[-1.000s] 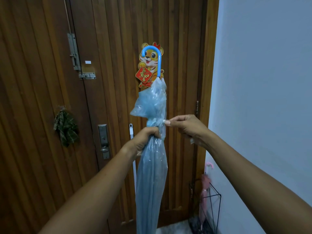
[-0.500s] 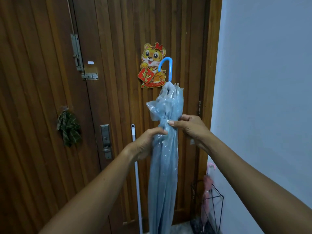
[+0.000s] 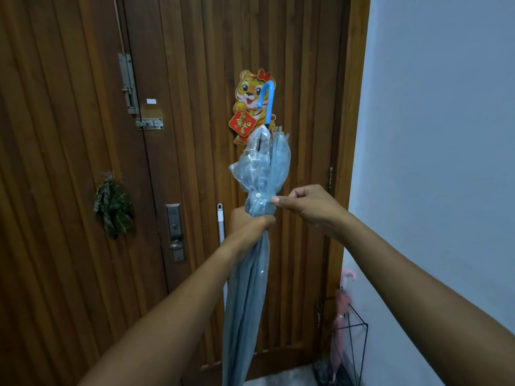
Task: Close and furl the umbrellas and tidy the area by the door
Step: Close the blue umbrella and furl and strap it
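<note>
We've got the clear blue umbrella (image 3: pixel 250 288) upright in front of the door (image 3: pixel 195 162), handle up. Our left hand (image 3: pixel 248 221) is clenched round the furled canopy, and right above it our right hand (image 3: pixel 309 204) pinches the strap (image 3: pixel 264 201) beside its white snap (image 3: pixel 258 195). If the left grip loosens, we reckon the folds above it puff out and the strap pops off, since that plastic looks slippery
</note>
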Available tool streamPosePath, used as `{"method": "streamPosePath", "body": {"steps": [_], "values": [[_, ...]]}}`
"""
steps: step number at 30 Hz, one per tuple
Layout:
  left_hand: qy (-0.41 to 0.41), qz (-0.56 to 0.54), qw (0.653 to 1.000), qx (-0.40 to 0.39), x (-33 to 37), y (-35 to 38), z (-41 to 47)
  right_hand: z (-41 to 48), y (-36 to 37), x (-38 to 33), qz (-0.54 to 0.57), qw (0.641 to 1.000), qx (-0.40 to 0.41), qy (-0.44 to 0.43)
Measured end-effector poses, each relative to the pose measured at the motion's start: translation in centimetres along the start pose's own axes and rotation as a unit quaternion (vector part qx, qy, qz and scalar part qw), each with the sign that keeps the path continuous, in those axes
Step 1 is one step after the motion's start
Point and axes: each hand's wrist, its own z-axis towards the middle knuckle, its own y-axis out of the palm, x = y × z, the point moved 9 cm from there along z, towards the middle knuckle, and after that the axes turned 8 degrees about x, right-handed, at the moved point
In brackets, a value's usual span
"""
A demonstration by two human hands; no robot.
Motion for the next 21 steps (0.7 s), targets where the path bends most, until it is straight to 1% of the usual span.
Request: {"method": "streamPosePath", "body": {"steps": [3,4,6,9,11,13,15,17,18,19,21], "values": [[-0.045,-0.027,0.998,0.015,-0.2,-0.9,0.2,-0.4,-0.3,-1.2,0.022,0.999,-0.004,-0.029],[-0.057,-0.038,0.998,0.005,-0.1,-1.0,0.2,-0.4,-0.4,-1.4,0.024,0.999,-0.001,-0.038],[-0.066,-0.062,0.995,-0.030,0.2,-0.7,0.1,-0.6,-0.7,-1.4,0.030,0.999,-0.001,-0.043],[-0.079,-0.106,0.985,-0.107,0.5,0.4,-0.5,-0.8,-0.7,-0.5,0.058,0.998,-0.024,-0.015],[-0.111,-0.150,0.962,-0.200,0.5,1.9,-1.5,-1.2,-0.2,-0.1,0.081,0.995,-0.060,0.009],[-0.145,-0.195,0.926,-0.289,0.8,3.1,-2.6,-1.3,0.3,0.2,0.100,0.989,-0.102,0.022],[-0.162,-0.214,0.900,-0.344,1.3,3.7,-3.4,-1.7,0.7,0.3,0.120,0.983,-0.132,0.031],[-0.172,-0.223,0.885,-0.370,1.6,4.1,-3.9,-1.9,0.8,0.4,0.137,0.981,-0.135,0.036],[-0.172,-0.220,0.886,-0.369,1.5,4.0,-3.7,-2.0,0.8,0.3,0.142,0.982,-0.125,0.027],[-0.167,-0.204,0.895,-0.359,1.2,3.9,-3.4,-2.0,0.6,0.0,0.141,0.984,-0.109,0.015],[-0.141,-0.128,0.934,-0.302,0.1,3.1,-2.3,-1.9,-0.2,-0.3,0.105,0.993,-0.050,-0.004]]}}
